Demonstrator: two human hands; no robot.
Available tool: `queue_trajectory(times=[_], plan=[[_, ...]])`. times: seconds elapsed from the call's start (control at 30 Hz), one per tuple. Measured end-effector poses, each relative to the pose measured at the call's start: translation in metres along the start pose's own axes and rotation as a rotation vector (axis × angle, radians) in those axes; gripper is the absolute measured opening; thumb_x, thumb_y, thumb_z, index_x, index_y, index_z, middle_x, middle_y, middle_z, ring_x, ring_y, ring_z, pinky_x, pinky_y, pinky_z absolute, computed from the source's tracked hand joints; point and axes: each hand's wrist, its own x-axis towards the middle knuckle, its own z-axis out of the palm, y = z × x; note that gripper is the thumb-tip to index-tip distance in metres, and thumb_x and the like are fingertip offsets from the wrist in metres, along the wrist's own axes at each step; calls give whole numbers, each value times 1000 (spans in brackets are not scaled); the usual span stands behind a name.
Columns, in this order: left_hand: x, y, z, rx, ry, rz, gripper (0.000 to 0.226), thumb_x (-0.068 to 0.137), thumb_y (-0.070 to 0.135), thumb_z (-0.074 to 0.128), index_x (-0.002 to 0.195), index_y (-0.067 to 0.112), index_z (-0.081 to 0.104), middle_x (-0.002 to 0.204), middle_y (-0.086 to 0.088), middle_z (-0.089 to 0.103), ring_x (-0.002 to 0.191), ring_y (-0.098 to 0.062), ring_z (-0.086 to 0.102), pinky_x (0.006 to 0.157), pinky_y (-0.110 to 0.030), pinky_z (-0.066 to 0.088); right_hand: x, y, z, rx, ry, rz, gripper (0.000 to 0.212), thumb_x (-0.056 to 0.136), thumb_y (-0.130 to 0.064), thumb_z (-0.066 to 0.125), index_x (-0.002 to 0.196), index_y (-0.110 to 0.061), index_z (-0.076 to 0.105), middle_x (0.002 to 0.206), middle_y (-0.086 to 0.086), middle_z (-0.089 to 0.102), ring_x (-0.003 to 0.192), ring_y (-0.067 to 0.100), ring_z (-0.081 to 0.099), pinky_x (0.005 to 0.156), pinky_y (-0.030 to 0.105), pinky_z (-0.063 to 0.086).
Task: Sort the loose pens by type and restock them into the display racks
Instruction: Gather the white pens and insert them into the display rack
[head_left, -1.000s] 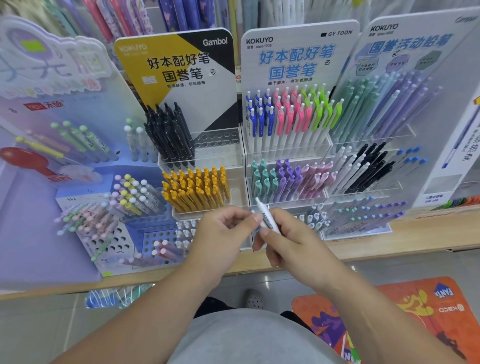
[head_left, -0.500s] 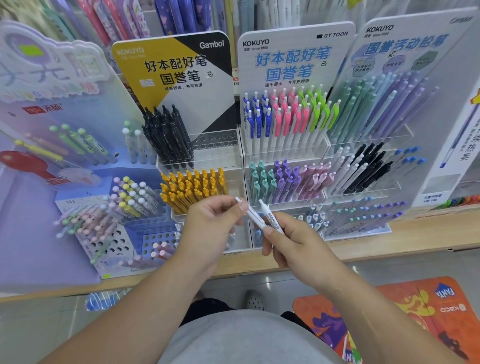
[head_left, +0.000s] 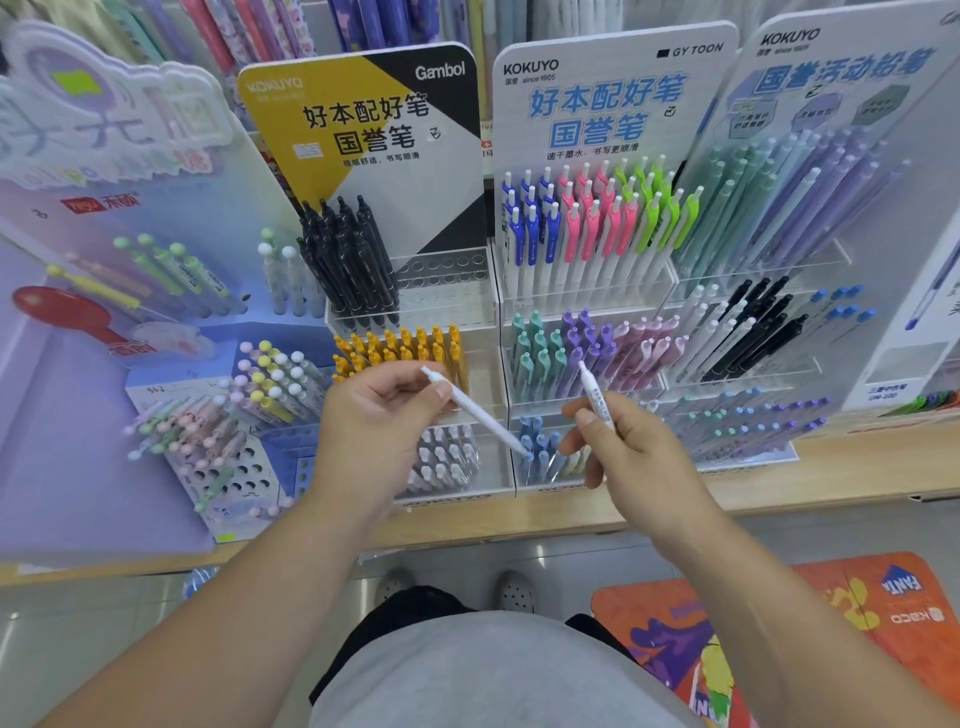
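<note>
Racks (head_left: 447, 291) mostly full | left hand (head_left: 374, 431) pinches white pen (head_left: 483, 418) | right hand (head_left: 628, 457) grips second pen (head_left: 595, 395) | neither racked yet

The slanting pen (head_left: 480, 414) and the upright pen (head_left: 593, 391) are white; the Gambol header card (head_left: 374, 145) is yellow, black and white; the floor mat (head_left: 857, 613) is orange with purple and yellow print

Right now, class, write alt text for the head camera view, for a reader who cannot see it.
A person's left hand pinches a white pen angled down to the right, while the right hand holds a second white pen nearly upright. Behind them, clear display racks on a shop shelf hold rows of coloured pens.
</note>
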Motion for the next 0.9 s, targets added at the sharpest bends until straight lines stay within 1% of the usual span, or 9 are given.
queue_trajectory(times=[0.07, 0.2, 0.33, 0.43, 0.5, 0.57, 0.67, 0.77, 0.9], plan=[[0, -10, -7, 173, -29, 40, 20, 84, 1, 74, 91, 19, 77, 84, 0, 76, 80, -16, 73, 73, -23, 57, 0, 0, -1, 9, -9, 4, 17, 103, -29, 46, 104, -30, 63, 85, -5, 71, 58, 12, 55, 52, 17, 42], [-1, -39, -11, 464, -105, 115, 22, 84, 7, 76, 97, 25, 75, 86, 6, 72, 77, -7, 67, 73, -21, 56, -2, 1, 4, 3, -38, -8, 17, 103, -27, 47, 102, -28, 64, 83, -6, 70, 57, 14, 53, 51, 17, 39], [-3, -59, -10, 639, -165, 195, 22, 84, 12, 77, 102, 24, 77, 88, 18, 69, 83, 1, 64, 75, -11, 48, -5, 3, 8, 8, -63, 1, 17, 104, -25, 47, 104, -26, 64, 83, -3, 70, 57, 15, 51, 51, 17, 40], [-3, -70, -8, 701, -176, 204, 20, 83, 15, 79, 101, 23, 78, 87, 25, 65, 84, 7, 62, 76, -9, 45, -6, 4, 8, 19, -65, 3, 17, 104, -24, 47, 105, -25, 64, 83, -2, 70, 57, 15, 50, 51, 17, 39], [-2, -74, -6, 738, -162, 251, 20, 81, 15, 80, 100, 22, 79, 85, 25, 62, 82, 4, 58, 77, -14, 45, -7, 4, 8, 25, -57, 1, 17, 103, -24, 48, 104, -25, 64, 84, -1, 70, 57, 15, 51, 51, 17, 39], [-1, -78, -7, 793, -154, 342, 21, 78, 15, 83, 97, 20, 80, 83, 21, 61, 85, -4, 53, 79, -21, 43, -8, 4, 7, 20, -43, -2, 17, 103, -23, 48, 103, -25, 64, 85, 1, 70, 58, 14, 51, 51, 15, 40], [-1, -88, -10, 852, -181, 415, 23, 72, 15, 87, 93, 21, 80, 90, 14, 63, 92, -11, 51, 83, -34, 45, -9, 5, 5, 18, -37, -1, 17, 103, -23, 48, 103, -26, 64, 84, -1, 70, 58, 14, 51, 51, 15, 39], [-4, -97, -8, 979, -199, 428, 24, 70, 20, 89, 92, 21, 81, 98, 5, 59, 97, -20, 52, 84, -44, 48, -9, 6, 6, 22, -35, 2, 17, 103, -24, 48, 103, -26, 65, 83, -2, 70, 58, 14, 51, 51, 16, 39], [-2, -98, -8, 1097, -210, 417, 23, 69, 25, 89, 90, 25, 81, 108, 1, 59, 105, -23, 51, 89, -48, 46, -9, 7, 7, 23, -41, 5, 17, 103, -26, 49, 101, -24, 65, 79, -4, 68, 57, 13, 50, 52, 18, 40]])
